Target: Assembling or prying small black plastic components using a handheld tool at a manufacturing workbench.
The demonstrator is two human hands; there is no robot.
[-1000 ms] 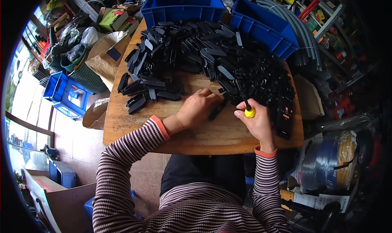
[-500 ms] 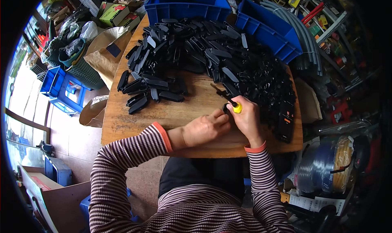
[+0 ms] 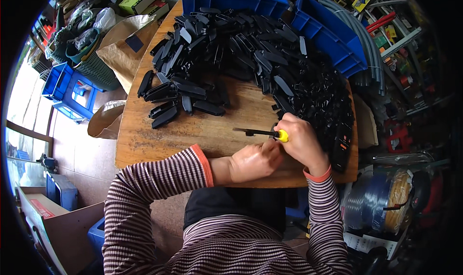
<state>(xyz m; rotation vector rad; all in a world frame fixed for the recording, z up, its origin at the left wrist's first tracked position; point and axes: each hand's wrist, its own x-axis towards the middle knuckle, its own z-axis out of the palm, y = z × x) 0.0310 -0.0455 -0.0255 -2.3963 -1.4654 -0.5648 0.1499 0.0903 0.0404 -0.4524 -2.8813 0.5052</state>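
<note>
In my right hand (image 3: 303, 141) is a yellow-handled tool (image 3: 283, 136) with a thin dark blade that points left, low over the wooden table (image 3: 222, 149). My left hand (image 3: 256, 162) is closed right beside it, fingertips pinched against those of my right hand. Whatever sits in that pinch is hidden by the fingers. Beyond both hands spreads a big heap of long black plastic pieces (image 3: 263, 60). A smaller cluster of the same pieces (image 3: 185, 94) lies to the left, and many small black parts (image 3: 320, 99) are piled on the right.
Two blue plastic bins (image 3: 231, 0) (image 3: 333, 34) stand at the table's far edge. A flat black object with orange marks (image 3: 341, 149) lies at the right edge. Paper bags (image 3: 120, 46) stand left, wrapped tubing coils (image 3: 374, 200) right, and a cardboard box (image 3: 62, 224) lower left.
The tool's blade has swung from pointing up and away to pointing left. Both hands have shifted slightly right and nearer me, and the whole view has moved a little.
</note>
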